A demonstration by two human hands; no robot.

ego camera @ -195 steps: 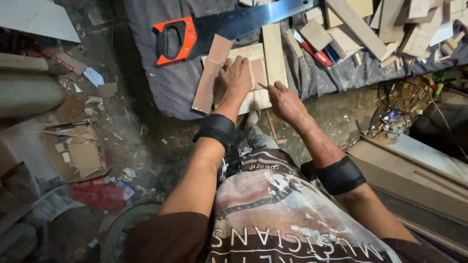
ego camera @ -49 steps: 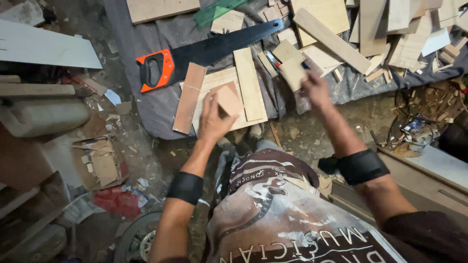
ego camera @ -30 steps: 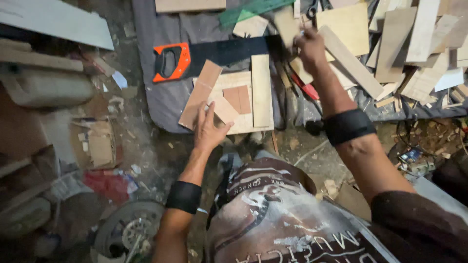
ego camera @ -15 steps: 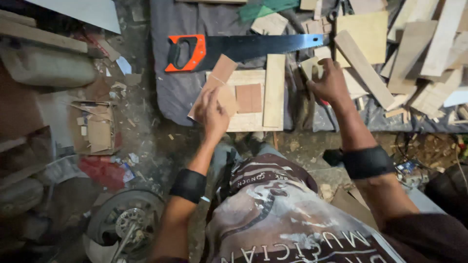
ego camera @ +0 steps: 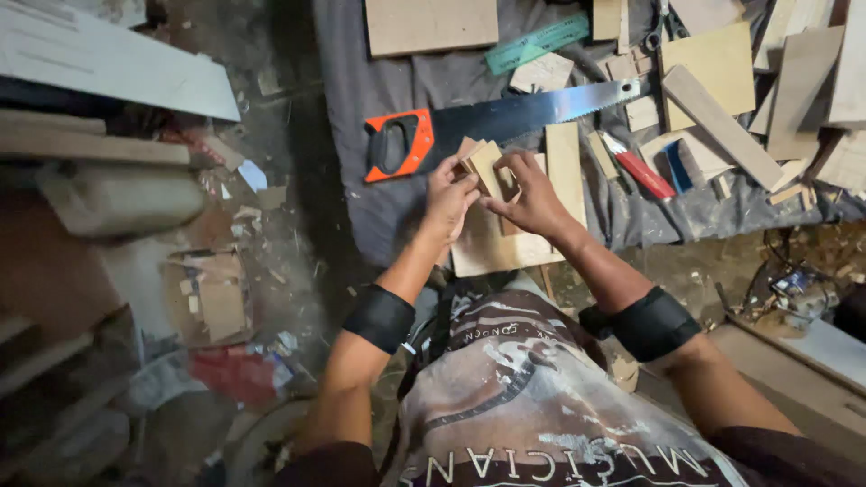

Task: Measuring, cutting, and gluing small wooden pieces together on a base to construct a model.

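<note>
Both my hands meet over a pale wooden board (ego camera: 492,252) that lies on a grey cloth (ego camera: 379,207). My left hand (ego camera: 448,200) pinches the left edge of a small thin wood piece (ego camera: 484,168), which is lifted off the board. My right hand (ego camera: 528,194) grips the same piece from the right, fingers curled around it. A narrow wood strip (ego camera: 566,162) lies along the board's right side. Just behind my hands lies a handsaw (ego camera: 505,122) with an orange and black handle.
Many wood offcuts and planks (ego camera: 722,117) are piled at the right on the cloth, with a red-handled tool (ego camera: 639,169) among them. A flat square panel (ego camera: 431,25) lies at the back. Boards, cardboard and rubble cover the floor at left (ego camera: 207,298).
My right hand came back from the offcut pile at the right to the board. Both hands now hold the small wood piece, lifted off the board.
</note>
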